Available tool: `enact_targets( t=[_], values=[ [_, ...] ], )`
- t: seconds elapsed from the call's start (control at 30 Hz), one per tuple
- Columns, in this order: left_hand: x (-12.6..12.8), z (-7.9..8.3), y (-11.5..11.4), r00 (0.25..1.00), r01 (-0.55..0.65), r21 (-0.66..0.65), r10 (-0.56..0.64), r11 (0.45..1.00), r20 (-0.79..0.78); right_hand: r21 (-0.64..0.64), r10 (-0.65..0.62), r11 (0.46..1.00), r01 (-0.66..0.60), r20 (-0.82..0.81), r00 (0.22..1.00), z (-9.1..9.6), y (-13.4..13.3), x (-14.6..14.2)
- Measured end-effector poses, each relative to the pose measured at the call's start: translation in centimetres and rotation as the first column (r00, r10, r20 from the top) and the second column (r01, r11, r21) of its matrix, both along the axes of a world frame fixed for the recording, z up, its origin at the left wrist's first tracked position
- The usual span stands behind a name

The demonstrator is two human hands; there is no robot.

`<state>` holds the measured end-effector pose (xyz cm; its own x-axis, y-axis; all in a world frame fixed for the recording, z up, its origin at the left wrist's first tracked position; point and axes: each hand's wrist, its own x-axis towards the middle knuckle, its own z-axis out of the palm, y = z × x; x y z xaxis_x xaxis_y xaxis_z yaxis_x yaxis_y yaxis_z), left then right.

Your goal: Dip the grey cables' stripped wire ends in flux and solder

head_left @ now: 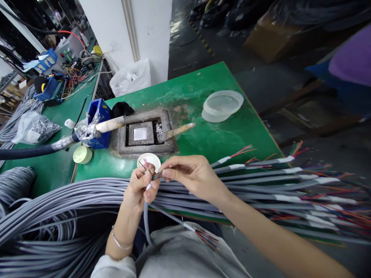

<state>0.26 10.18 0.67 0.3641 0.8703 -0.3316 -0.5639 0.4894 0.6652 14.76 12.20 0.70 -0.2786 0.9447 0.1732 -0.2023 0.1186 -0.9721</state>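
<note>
Grey-sheathed cable [146,220] held up at the near edge of the green tabletop [243,135], white-sleeved end uppermost, coloured wires [156,176] splayed from it. Left hand [143,183] curled about the sleeved end, thumb and forefinger pinching at the wires; forearm steeply raised, bracelet [120,243] near the wrist. Right hand [189,173] brought in level from the right, thumb and forefinger pressed together on wire tips just beside the left fingertips, forearm slanting across the cable bundle [95,189]. Exact count of wires in each pinch: cannot tell.

Bundle laid along the whole near edge, passing behind both hands and blocking that edge from sight; sleeved ends [292,170] with bare coloured conductors projecting past the right edge. One loose cable end [204,237] pointing down over the lap.

White dish [153,159] directly beyond the left hand, partly covered by it. Farther in, crusted metal frame [145,116] around a block with a bright square face [140,134]; wooden-handled tool [181,130] resting on its right side. Pale nozzle [111,123] of a black hose reaching over the frame's left side, past a blue bin [100,143]. Yellow-green tub [83,155] at the left edge. Translucent container [213,116] near the right edge, towards the far right corner.
</note>
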Motion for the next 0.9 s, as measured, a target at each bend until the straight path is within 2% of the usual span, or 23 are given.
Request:
enact_targets(
  t=[0.13, 0.23, 0.33, 0.43, 0.5, 0.57, 0.67, 0.73, 0.83, 0.9],
  values=[
    [-0.2, 0.3, 0.1, 0.972, -0.049, 0.061, 0.061, 0.997, -0.226, 0.110, -0.055, 0.993, 0.046, 0.082, 0.995, -0.1, -0.2, 0.1],
    [-0.3, 0.5, -0.2, 0.886, -0.091, 0.171, 0.158, 0.981, -0.435, 0.226, -0.129, 0.970, 0.095, 0.143, 0.981, -0.3, -0.3, 0.0],
    [-0.1, 0.3, -1.0, 0.785, -0.145, 0.328, 0.310, 0.933, -0.536, 0.219, -0.186, 0.963, 0.155, 0.129, 0.974, -0.4, -0.4, -0.2],
    [0.4, 0.1, -1.6, 0.673, -0.232, 0.478, 0.495, 0.847, -0.549, 0.095, -0.192, 0.978, 0.184, 0.091, 0.977, -0.4, -0.3, -0.2],
    [0.6, -0.1, -1.7, 0.627, -0.276, 0.538, 0.573, 0.796, -0.527, 0.044, -0.103, 0.994, 0.098, 0.119, 0.988, -0.2, -0.4, -0.2],
    [0.7, -0.3, -1.7, 0.610, -0.332, 0.546, 0.617, 0.769, -0.497, 0.045, -0.011, 0.999, 0.003, 0.186, 0.982, -0.1, -0.5, -0.2],
    [0.5, -0.4, -1.7, 0.630, -0.391, 0.483, 0.610, 0.783, -0.479, 0.088, 0.024, 0.995, -0.049, 0.265, 0.964, -0.1, -0.5, -0.2],
    [0.4, -0.3, -1.8, 0.631, -0.369, 0.485, 0.597, 0.793, -0.496, 0.124, -0.027, 0.992, -0.004, 0.248, 0.968, -0.2, -0.5, -0.1],
    [0.5, -0.2, -2.1, 0.584, -0.297, 0.553, 0.606, 0.778, -0.540, 0.171, -0.138, 0.979, 0.110, 0.163, 0.977, -0.3, -0.4, -0.1],
    [0.8, -0.1, -2.2, 0.565, -0.272, 0.574, 0.611, 0.772, -0.555, 0.191, -0.170, 0.971, 0.142, 0.143, 0.975, -0.3, -0.4, -0.1]
  ],
)
